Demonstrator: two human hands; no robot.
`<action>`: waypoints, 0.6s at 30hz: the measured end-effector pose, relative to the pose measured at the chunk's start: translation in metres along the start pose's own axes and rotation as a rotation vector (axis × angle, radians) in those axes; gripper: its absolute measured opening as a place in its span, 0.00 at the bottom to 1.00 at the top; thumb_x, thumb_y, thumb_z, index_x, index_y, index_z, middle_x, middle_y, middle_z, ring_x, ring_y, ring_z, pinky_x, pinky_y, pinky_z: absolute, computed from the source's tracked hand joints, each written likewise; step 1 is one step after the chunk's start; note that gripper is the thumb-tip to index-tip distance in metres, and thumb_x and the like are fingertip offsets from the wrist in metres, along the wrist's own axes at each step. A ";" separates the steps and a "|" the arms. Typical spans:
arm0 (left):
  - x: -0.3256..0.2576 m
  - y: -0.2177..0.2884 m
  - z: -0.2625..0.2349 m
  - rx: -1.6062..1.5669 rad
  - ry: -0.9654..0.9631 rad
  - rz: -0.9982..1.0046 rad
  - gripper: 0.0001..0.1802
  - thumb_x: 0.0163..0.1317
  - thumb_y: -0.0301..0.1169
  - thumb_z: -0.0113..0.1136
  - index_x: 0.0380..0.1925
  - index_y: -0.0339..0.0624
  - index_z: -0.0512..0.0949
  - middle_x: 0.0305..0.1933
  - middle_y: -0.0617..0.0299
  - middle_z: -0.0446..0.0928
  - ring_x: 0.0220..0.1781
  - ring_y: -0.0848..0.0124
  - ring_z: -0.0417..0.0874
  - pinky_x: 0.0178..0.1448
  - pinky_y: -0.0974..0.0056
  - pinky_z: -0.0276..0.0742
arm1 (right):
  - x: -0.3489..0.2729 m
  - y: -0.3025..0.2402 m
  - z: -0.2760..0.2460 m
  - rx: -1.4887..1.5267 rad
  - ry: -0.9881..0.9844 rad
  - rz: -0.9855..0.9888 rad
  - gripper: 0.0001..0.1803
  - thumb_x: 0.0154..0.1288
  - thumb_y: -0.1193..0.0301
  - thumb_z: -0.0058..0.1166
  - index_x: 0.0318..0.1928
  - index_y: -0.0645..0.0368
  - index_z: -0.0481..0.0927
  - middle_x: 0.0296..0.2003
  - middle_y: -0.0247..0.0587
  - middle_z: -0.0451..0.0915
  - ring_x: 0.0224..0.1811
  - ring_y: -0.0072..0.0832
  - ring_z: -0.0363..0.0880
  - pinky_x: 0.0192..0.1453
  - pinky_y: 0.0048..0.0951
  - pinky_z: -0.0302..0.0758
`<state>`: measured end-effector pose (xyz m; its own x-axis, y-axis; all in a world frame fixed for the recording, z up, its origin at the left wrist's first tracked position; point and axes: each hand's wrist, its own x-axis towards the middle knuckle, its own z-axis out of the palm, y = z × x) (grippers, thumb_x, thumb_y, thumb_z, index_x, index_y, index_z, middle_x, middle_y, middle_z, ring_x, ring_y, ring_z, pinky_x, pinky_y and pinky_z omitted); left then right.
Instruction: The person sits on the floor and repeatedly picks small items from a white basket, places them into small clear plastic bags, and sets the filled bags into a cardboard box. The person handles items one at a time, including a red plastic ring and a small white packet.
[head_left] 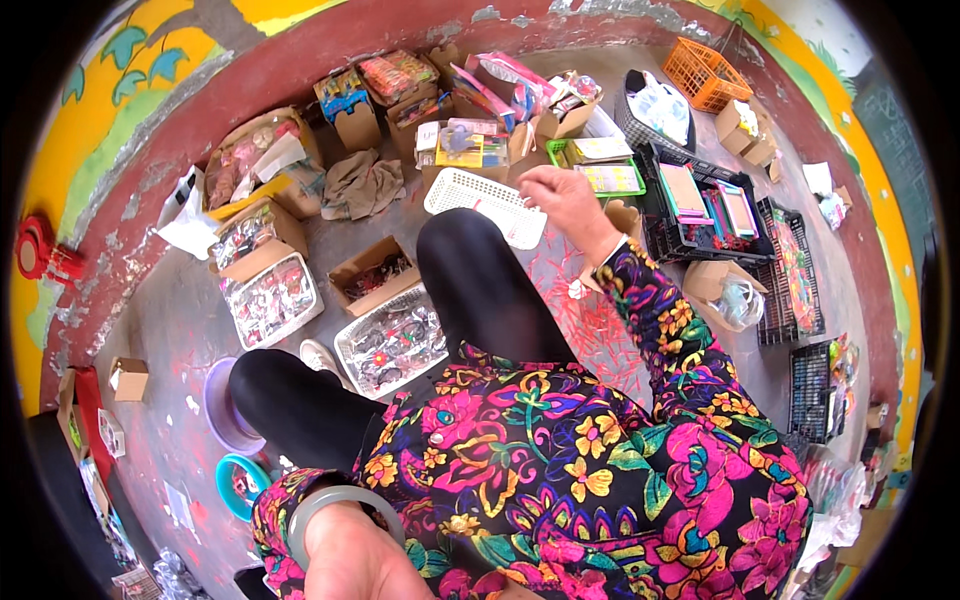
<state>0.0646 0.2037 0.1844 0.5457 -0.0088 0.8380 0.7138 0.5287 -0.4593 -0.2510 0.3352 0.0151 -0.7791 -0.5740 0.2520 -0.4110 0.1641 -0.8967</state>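
above white slotted basket (487, 203), right hand (566, 202) with loosely curled, empty grip

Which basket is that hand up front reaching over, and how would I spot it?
Start at the black-clad knee in the middle of the picture. Just beyond it, under the raised right hand, a flat white basket lies on the grey floor. It is the only white lattice tray there; the neighbours are brown cardboard boxes and black crates.

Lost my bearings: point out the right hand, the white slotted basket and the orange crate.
right hand (562, 200), head view, back of the hand.
white slotted basket (478, 200), head view, slotted base.
orange crate (706, 73), head view, lattice wall.
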 end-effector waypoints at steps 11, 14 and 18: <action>0.007 -0.016 0.025 0.071 -0.127 0.125 0.16 0.63 0.26 0.48 0.51 0.34 0.68 0.55 0.54 0.67 0.58 0.62 0.65 0.62 0.62 0.64 | -0.017 0.167 -0.027 -0.521 -0.064 0.451 0.10 0.47 0.67 0.55 0.30 0.57 0.83 0.27 0.45 0.81 0.30 0.34 0.81 0.37 0.30 0.75; -0.004 -0.015 0.028 -0.005 -0.203 0.013 0.15 0.62 0.25 0.49 0.49 0.35 0.70 0.51 0.57 0.68 0.55 0.65 0.66 0.60 0.64 0.67 | -0.009 0.191 -0.004 -0.593 -0.122 0.487 0.16 0.46 0.63 0.59 0.36 0.58 0.82 0.32 0.48 0.81 0.38 0.40 0.80 0.45 0.34 0.74; -0.018 -0.026 0.038 -0.040 -0.237 -0.069 0.13 0.61 0.24 0.50 0.46 0.36 0.71 0.46 0.60 0.68 0.51 0.69 0.68 0.56 0.67 0.70 | 0.002 0.214 0.017 -0.677 -0.150 0.543 0.22 0.46 0.62 0.61 0.43 0.58 0.79 0.38 0.51 0.79 0.43 0.42 0.78 0.49 0.36 0.73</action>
<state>0.0196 0.2217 0.1927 0.3807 0.1580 0.9111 0.7652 0.4994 -0.4064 -0.3322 0.3555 -0.1830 -0.8976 -0.3701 -0.2396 -0.2312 0.8579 -0.4588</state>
